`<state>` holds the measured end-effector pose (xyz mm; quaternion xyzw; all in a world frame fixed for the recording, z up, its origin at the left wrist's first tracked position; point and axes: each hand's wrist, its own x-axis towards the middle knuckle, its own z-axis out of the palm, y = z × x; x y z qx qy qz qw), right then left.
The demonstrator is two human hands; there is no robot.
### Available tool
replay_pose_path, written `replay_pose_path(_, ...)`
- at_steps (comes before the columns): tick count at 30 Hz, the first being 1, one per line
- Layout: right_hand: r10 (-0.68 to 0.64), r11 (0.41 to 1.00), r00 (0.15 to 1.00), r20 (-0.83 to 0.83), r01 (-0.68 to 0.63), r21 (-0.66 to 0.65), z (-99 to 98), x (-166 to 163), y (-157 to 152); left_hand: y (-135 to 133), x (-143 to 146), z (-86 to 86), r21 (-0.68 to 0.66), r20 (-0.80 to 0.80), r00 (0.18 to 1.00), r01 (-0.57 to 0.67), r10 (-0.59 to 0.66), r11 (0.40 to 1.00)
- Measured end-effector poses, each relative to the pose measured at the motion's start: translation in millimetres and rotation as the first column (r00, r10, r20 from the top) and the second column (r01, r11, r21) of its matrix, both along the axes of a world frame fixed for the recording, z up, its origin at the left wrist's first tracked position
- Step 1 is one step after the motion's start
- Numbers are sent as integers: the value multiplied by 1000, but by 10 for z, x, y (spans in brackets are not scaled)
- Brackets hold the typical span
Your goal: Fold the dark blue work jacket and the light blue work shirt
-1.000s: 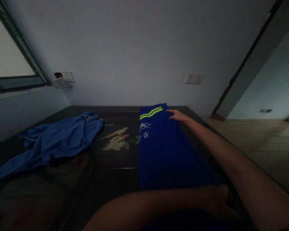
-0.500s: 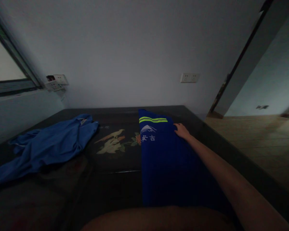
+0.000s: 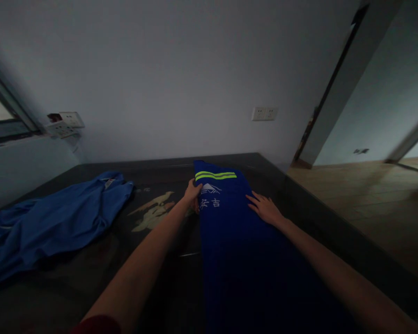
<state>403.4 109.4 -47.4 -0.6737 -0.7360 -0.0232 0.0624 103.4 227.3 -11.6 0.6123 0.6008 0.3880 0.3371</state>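
A dark blue work shirt [image 3: 226, 232] lies folded lengthwise on a dark table, a yellow-green reflective stripe near its far end. White lettering and a logo sit below the stripe. At the shirt's left edge, my left hand [image 3: 192, 192] is closed, thumb on top beside the logo and the other fingers partly hidden. My right hand [image 3: 265, 209] rests on the right edge with its fingers stretched out and apart, palm down. The near part of the shirt fades into shadow.
On the left of the dark glossy table [image 3: 170, 168] lies a crumpled lighter blue garment [image 3: 73, 213]. A bird-and-flower picture [image 3: 151, 211] decorates the tabletop. Behind stands a wall with sockets [image 3: 264, 113]; wooden floor [image 3: 337, 185] stretches off to the right.
My left arm has come up from the bottom edge, and its hand now grips the shirt's left edge. My right hand has slid nearer along the right edge, its fingers spreading onto the cloth.
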Motion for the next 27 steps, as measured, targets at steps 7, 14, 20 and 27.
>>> replay_pose_path(7,20,1000,1000,-24,-20,7,-92,55,20,296,-3,-151,-11,-69,998,14,-15,1000)
replay_pose_path(14,21,999,999,-48,-23,-46,-9,-434,25,550,-333,-171,30,-251,968,10,-2,999)
replay_pose_path(20,50,996,993,-111,-57,-63,88,-1105,113,625,-954,-138,75,-392,914,-84,107,994)
replay_pose_path(27,50,999,990,-134,-52,-11,69,-1076,140,377,-1408,-85,140,-525,838,-88,150,986)
